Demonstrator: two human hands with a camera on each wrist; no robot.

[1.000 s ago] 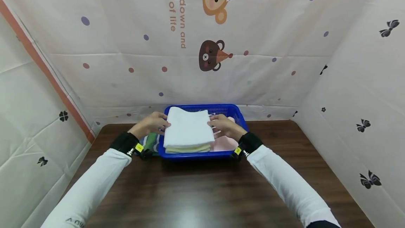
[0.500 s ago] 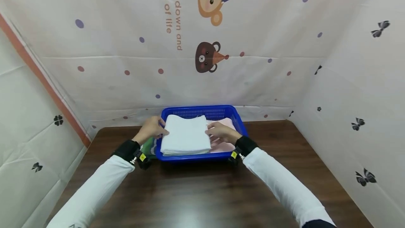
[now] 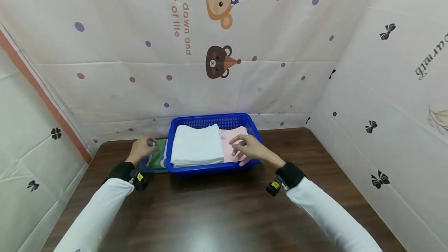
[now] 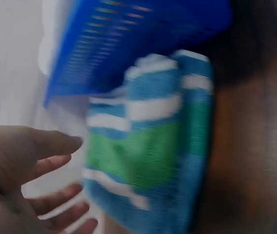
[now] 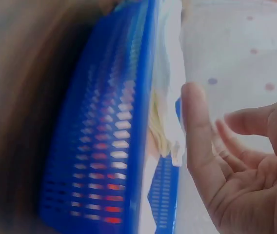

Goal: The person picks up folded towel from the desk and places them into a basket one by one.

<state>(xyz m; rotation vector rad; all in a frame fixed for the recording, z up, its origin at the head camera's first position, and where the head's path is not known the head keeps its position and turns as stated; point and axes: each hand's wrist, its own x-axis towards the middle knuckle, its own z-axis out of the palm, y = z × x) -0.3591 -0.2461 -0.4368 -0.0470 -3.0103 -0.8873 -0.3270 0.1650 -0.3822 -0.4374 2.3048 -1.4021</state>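
A folded white towel (image 3: 197, 145) lies in the left part of the blue basket (image 3: 213, 169), beside a folded pink towel (image 3: 227, 140). In the right wrist view a pale yellow layer (image 5: 157, 124) shows under the white one. My left hand (image 3: 140, 149) is over the left end of a folded striped towel (image 4: 138, 141) in blue, green and white, left of the basket; the left wrist view shows its fingers apart from the towel and holding nothing. Above the basket's right front, my right hand (image 3: 250, 149) hovers with loosely bent fingers and nothing in them.
The basket and striped towel rest toward the back of a dark brown wooden table (image 3: 206, 209). A pale printed cloth wall (image 3: 140, 96) rises behind the table, with further cloth walls at both sides.
Both hands have let go of the white towel, which now lies lower in the basket. My left hand has moved left to the striped towel; my right hand has come off toward the right.
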